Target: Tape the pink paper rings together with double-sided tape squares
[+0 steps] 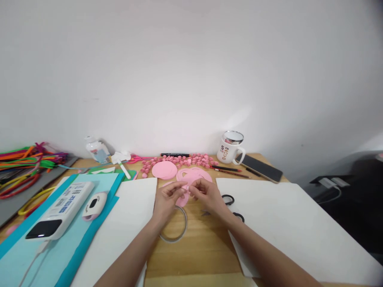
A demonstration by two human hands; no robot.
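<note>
Close together above the wooden table, my left hand (168, 198) and my right hand (208, 196) meet at their fingertips. Both are closed in a pinch on a small pink paper piece (186, 187), whose exact shape the fingers partly hide. Behind them lie cut pink paper rings (197, 174) and a stack of pink paper circles (164, 170). Many small pink paper rolls (179, 161) are heaped along the wall. A roll of tape (185, 226) rests below my left hand. Black-handled scissors (229, 199) lie partly hidden beneath my right hand.
White sheets (281, 215) flank the wooden table (191, 255). A lidded mug (229, 149), a phone (261, 167) and pencils (229, 172) stand or lie at right. At left are a white power bank (64, 209), a bottle (98, 150) and colourful pipe cleaners (30, 161).
</note>
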